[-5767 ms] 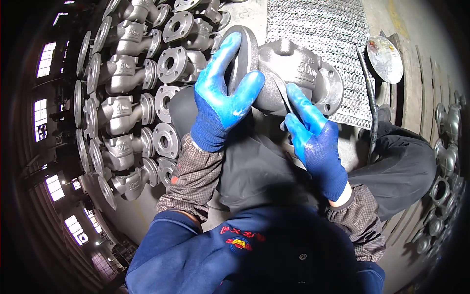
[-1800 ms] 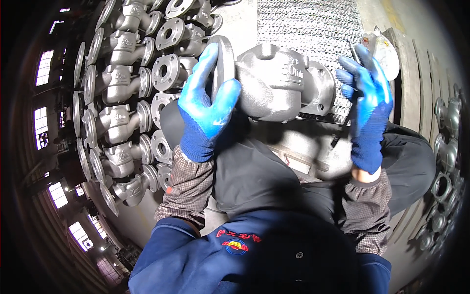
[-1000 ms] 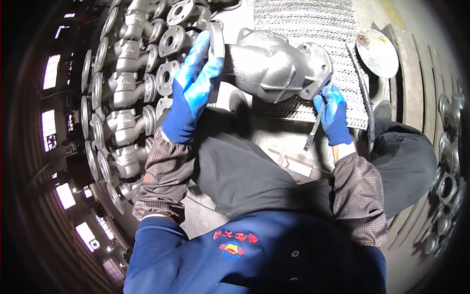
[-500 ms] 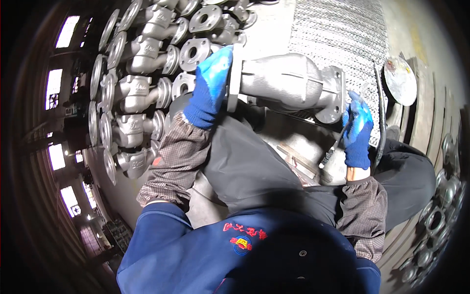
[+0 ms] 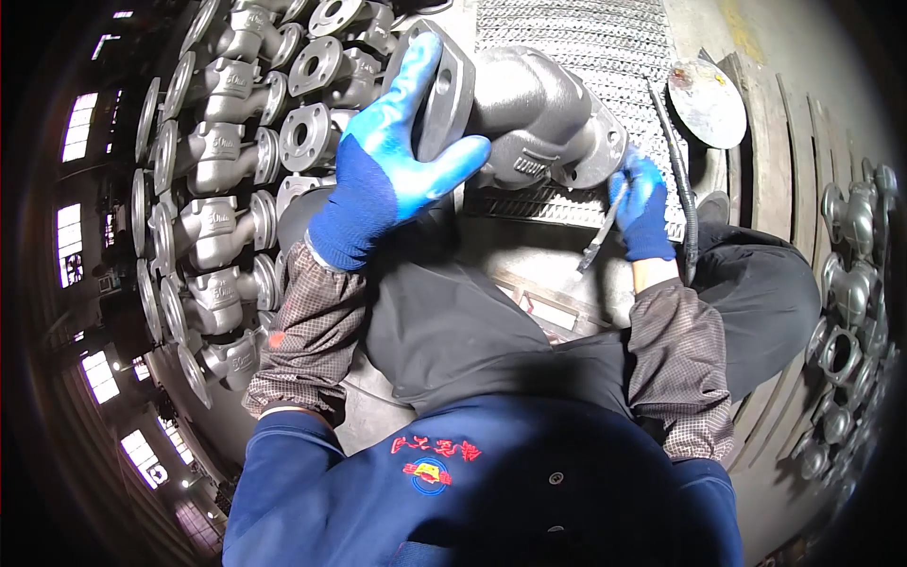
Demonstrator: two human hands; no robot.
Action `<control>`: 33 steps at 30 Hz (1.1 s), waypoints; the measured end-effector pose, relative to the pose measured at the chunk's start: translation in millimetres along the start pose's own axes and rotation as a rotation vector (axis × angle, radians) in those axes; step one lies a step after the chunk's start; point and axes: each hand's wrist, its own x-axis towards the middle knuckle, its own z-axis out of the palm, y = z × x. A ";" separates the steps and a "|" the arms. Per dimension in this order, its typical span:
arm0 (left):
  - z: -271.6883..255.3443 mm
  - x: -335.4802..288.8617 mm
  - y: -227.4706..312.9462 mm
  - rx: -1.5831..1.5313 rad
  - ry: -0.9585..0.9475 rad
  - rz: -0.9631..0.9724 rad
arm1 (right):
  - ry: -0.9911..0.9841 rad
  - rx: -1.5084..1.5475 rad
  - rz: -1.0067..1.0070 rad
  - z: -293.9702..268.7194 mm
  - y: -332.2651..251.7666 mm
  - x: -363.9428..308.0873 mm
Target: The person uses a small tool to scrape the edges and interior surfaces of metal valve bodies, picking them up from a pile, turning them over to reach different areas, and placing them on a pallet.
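Note:
A grey cast-metal flanged valve body [image 5: 529, 118] lies on the ribbed metal surface beyond my knees. My left hand [image 5: 392, 151], in a blue coated glove, grips its left flange. The fingers lie along the flange and the thumb is spread toward the body. By the smaller right flange, my right hand [image 5: 642, 198] is closed around a thin brush-like tool [image 5: 597, 241], whose dark tip points down toward me. The right fingertips are close to the flange's edge; whether they touch it I cannot tell.
Rows of similar valve bodies [image 5: 213, 231] stand at the left. On the right are a round stained white disc [image 5: 707, 102], a dark hose [image 5: 682, 180], wooden slats [image 5: 794, 170] and more metal castings [image 5: 850, 293]. A ribbed metal surface [image 5: 586, 28] extends away behind the valve body.
The valve body has rolled and tilted, so raised marks on its side now show. My left hand has shifted on the flange, its thumb now spread. My right hand still holds the brush-like tool.

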 end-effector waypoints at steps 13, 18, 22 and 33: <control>-3.8 -20.9 -33.9 -0.444 0.172 -0.557 | 0.103 0.151 0.371 31.2 -55.7 -19.8; -8.0 -27.8 -34.0 -0.610 0.179 -0.646 | 0.079 0.173 0.310 33.0 -61.7 -21.3; -7.5 -34.2 -41.8 -0.549 0.210 -0.567 | 0.033 0.160 0.322 36.6 -66.1 -22.2; -0.4 -5.6 -10.9 -0.517 0.140 -0.520 | 0.068 0.147 0.352 17.5 -71.8 -20.0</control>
